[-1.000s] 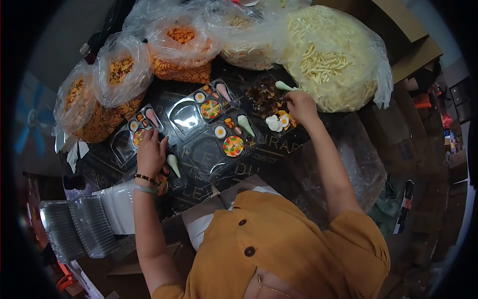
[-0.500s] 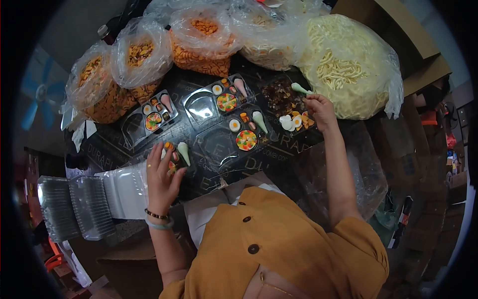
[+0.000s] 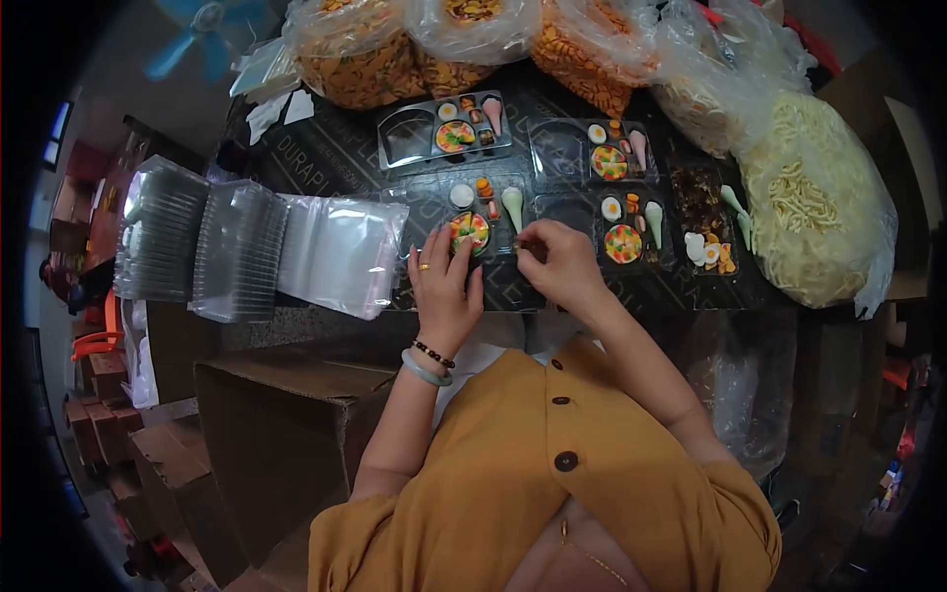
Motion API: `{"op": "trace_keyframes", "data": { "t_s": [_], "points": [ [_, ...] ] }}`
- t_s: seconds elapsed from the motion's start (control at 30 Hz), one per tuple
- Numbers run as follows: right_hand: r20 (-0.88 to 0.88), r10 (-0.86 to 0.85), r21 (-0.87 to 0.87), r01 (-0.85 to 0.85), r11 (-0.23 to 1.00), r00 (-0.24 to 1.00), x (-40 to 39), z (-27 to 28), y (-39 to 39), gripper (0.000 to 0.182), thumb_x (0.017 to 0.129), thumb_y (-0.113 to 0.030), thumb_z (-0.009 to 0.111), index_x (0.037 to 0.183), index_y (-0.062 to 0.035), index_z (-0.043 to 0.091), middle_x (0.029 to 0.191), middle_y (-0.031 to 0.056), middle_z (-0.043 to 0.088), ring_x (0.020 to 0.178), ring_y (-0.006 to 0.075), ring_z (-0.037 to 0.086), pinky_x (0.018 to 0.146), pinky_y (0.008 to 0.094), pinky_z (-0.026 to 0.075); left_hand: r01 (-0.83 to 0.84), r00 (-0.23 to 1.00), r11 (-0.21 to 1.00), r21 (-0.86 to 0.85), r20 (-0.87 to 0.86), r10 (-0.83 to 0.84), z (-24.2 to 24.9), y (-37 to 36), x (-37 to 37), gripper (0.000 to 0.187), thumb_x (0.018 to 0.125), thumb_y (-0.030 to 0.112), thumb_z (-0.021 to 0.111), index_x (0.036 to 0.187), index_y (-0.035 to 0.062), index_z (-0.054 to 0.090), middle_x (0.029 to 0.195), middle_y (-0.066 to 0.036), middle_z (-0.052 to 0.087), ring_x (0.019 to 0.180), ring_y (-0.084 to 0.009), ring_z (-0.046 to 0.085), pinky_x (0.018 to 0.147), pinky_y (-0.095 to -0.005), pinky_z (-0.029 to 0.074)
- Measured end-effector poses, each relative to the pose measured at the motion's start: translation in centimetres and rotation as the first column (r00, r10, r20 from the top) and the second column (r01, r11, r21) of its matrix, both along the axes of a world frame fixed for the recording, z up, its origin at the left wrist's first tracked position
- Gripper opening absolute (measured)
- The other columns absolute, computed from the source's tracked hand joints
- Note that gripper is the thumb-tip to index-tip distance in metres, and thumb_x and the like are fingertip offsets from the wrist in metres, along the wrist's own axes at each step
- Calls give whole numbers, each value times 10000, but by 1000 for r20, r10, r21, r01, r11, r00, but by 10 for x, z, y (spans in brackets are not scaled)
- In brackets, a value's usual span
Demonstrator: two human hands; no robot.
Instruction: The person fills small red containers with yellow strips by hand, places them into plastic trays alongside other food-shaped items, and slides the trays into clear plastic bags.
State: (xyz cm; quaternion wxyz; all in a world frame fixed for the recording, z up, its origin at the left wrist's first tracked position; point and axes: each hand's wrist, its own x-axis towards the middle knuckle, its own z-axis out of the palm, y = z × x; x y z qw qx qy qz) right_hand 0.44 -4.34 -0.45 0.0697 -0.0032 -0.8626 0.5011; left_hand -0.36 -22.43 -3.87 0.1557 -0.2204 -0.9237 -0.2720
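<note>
My left hand (image 3: 444,281) lies with fingers spread over the near edge of a clear plastic tray, partly covering a toy pizza (image 3: 470,229). In the same tray sit a white round piece (image 3: 462,195), small orange and sausage-like pieces, and a pale green spoon-shaped piece (image 3: 512,207). At the tray's lower right corner, my right hand (image 3: 562,264) is pinched closed; what its fingertips hold is too small and hidden to name. Another filled tray with a toy pizza (image 3: 622,244) and a pale green piece (image 3: 653,223) lies right of it.
Two filled trays (image 3: 395,158) (image 3: 552,158) lie farther back. Loose brown, egg and white pieces (image 3: 702,249) are at the right. Bags of small pieces (image 3: 360,64) and a bag of pale strips (image 3: 814,207) line the back. Stacked clear trays (image 3: 163,232) and plastic sleeves (image 3: 340,252) lie left.
My right hand has come from the loose brown pieces to the tray by my left hand. My left hand stays at that tray. The whole view has shifted, with the table now farther right and higher.
</note>
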Motion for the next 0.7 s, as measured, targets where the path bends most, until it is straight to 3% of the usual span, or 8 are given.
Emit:
{"op": "trace_keyframes", "data": {
  "t_s": [0.03, 0.07, 0.17, 0.3, 0.37, 0.47, 0.7],
  "points": [
    [-113, 54, 235, -26, 972, 992, -4, -5, -5, 117, 756, -93, 620, 840, -13, 609, 768, 112, 626, 677, 240, 621, 628, 338, 490, 1, 1000, 1000, 6, 0, -1, 0, 2, 1, 430, 757, 126, 610, 1177, 73, 531, 1318, -149, 414, 1246, -325, 357, 1045, -513, 190],
    [-178, 83, 281, -31, 959, 981, -5, -9, -8, 134, 745, -125, 625, 829, -21, 611, 777, 134, 613, 719, 307, 602, 650, 392, 483, 10, 1000, 1000, -8, 1, -10, 1, 3, 2, 430, 759, 133, 610, 1178, 74, 532, 1323, -152, 406, 1255, -329, 345, 1048, -513, 185],
    [-139, 62, 198, -33, 980, 988, -9, -6, -4, 126, 745, -104, 659, 836, -26, 620, 766, 106, 614, 676, 251, 615, 606, 321, 481, 20, 1000, 1000, -23, 6, -20, 2, 2, 3, 431, 762, 146, 609, 1180, 75, 534, 1337, -157, 389, 1274, -336, 316, 1051, -524, 171],
    [34, -44, 111, 40, 993, 998, -11, -2, -4, 133, 746, -108, 662, 840, -24, 618, 760, 101, 612, 680, 269, 610, 593, 333, 475, 53, 998, 996, -71, 18, -52, 11, 6, 7, 433, 763, 151, 616, 1183, 80, 535, 1355, -160, 366, 1304, -336, 273, 1046, -564, 144],
    [-273, 45, 385, 66, 921, 961, -12, -9, -6, 138, 750, -114, 662, 855, -35, 621, 762, 79, 609, 690, 262, 601, 590, 340, 459, 101, 995, 993, -54, 20, -100, 9, 11, 6, 432, 765, 150, 618, 1183, 83, 536, 1358, -158, 365, 1308, -336, 267, 1042, -574, 140],
    [-337, 82, 507, 107, 855, 938, -5, -15, -9, 134, 744, -110, 661, 861, -55, 624, 765, 61, 598, 711, 238, 591, 607, 340, 430, 145, 989, 988, -60, 27, -143, 7, 13, 6, 431, 767, 150, 621, 1185, 89, 537, 1360, -153, 365, 1314, -333, 261, 1039, -581, 134],
    [-356, 65, 417, 96, 904, 932, -2, -13, -6, 123, 744, -90, 630, 866, -85, 622, 775, 36, 561, 766, 226, 564, 664, 352, 395, 133, 990, 989, -66, 48, -130, 5, 14, 6, 436, 778, 163, 618, 1200, 95, 528, 1345, -144, 384, 1312, -334, 267, 1043, -575, 133]
  ]
}}
